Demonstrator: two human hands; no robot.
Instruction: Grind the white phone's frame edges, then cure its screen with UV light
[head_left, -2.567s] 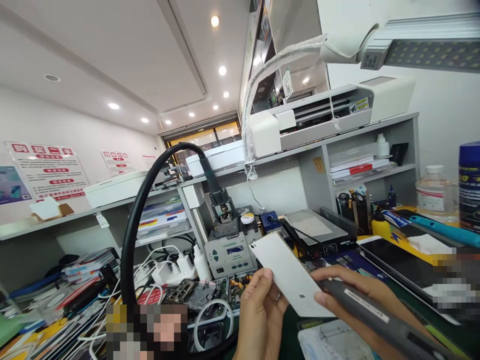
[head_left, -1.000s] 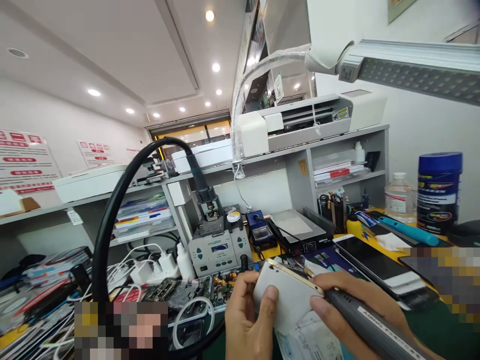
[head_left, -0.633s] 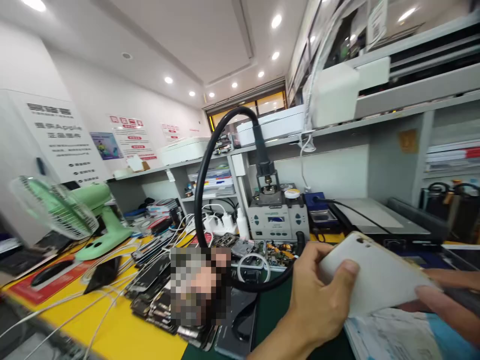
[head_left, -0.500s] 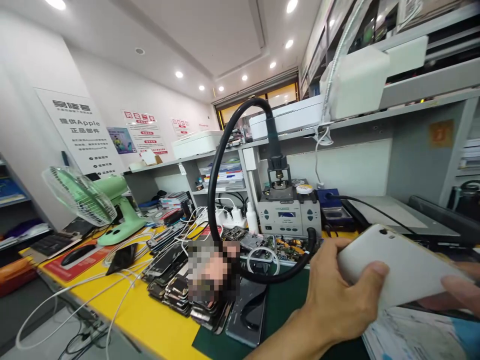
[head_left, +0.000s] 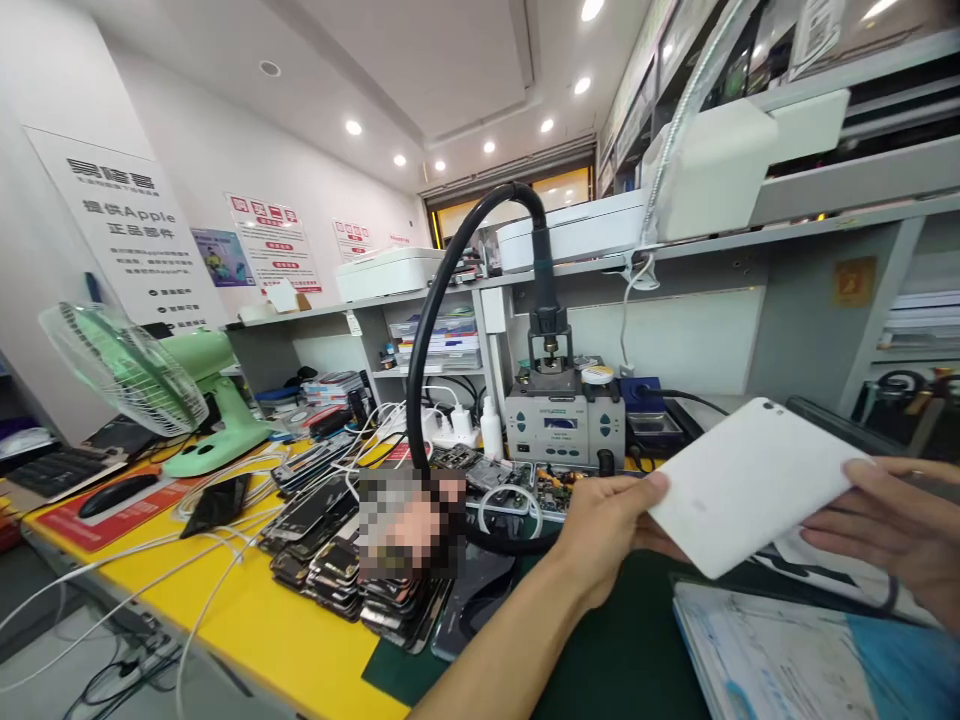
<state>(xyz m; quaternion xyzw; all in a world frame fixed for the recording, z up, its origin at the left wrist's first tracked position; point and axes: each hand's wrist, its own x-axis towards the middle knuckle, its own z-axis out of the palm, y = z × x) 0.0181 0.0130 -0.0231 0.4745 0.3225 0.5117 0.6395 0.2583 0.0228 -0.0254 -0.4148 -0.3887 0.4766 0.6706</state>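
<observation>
A white smartphone (head_left: pixel 754 485) is held up in the air at the right, its back with a small camera lens turned toward me. My left hand (head_left: pixel 600 530) pinches its left edge, thumb on the back and fingers behind. At the opposite edge, my right hand (head_left: pixel 892 520) grips it with the thumb on top and the fingers underneath. Below the phone lies a stack of papers or a booklet (head_left: pixel 795 650) with a blue patch, beside the dark green mat (head_left: pixel 607 660). The phone's front side is hidden from view.
A grey hot-air rework station (head_left: pixel 562 425) with a looping black hose (head_left: pixel 424 350) stands behind my left hand. Several phone parts (head_left: pixel 330 570) are stacked on the yellow table (head_left: pixel 225 620). A green fan (head_left: pixel 202 390), white cables (head_left: pixel 217 540) and a black mouse (head_left: pixel 120 495) lie farther left.
The phone has turned so its back faces me more fully, and both hands now hold its opposite edges. My left hand has shifted left, and the papers below show more.
</observation>
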